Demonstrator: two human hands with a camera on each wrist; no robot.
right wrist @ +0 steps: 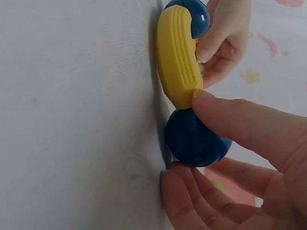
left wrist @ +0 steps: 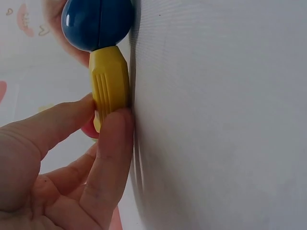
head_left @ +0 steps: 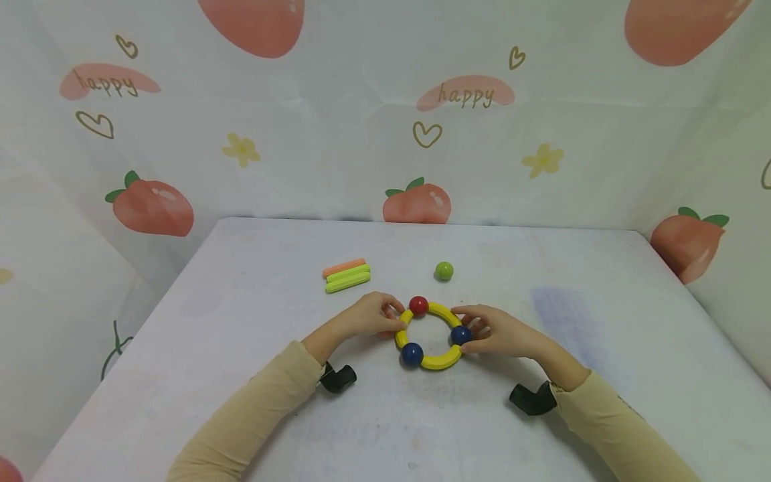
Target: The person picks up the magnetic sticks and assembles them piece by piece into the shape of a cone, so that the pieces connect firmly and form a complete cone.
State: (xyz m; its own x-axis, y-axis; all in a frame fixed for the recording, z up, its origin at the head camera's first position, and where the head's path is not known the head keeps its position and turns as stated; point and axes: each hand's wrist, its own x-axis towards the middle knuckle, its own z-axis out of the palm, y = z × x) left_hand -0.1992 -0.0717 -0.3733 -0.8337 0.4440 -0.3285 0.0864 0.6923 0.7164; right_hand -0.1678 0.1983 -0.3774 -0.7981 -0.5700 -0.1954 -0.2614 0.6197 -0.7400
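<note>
Head view shows a yellow ring (head_left: 442, 362) with balls (head_left: 418, 306) on the table (head_left: 409, 428). The left hand (head_left: 372, 315) pinches the ring's left side; the right hand (head_left: 504, 331) grips its right side by a blue ball (head_left: 461, 335). Behind the ring sit a green ball (head_left: 444, 271) and sticks (head_left: 347, 276).

Just past the left hand (head_left: 373, 316), an orange stick (head_left: 344, 268) and two yellow-green sticks (head_left: 348, 284) are laid side by side on the white counter (head_left: 271, 254). Past the gap between that hand and the right hand (head_left: 502, 331), a green ball (head_left: 444, 271) is placed. Right of the right hand, a purple patch (head_left: 563, 321) is seen. Far beyond both hands, a white cloth (head_left: 337, 100) is covered with peaches (head_left: 417, 203), yellow flowers (head_left: 544, 161), hearts (head_left: 427, 146) and "happy" (head_left: 466, 94).
</note>
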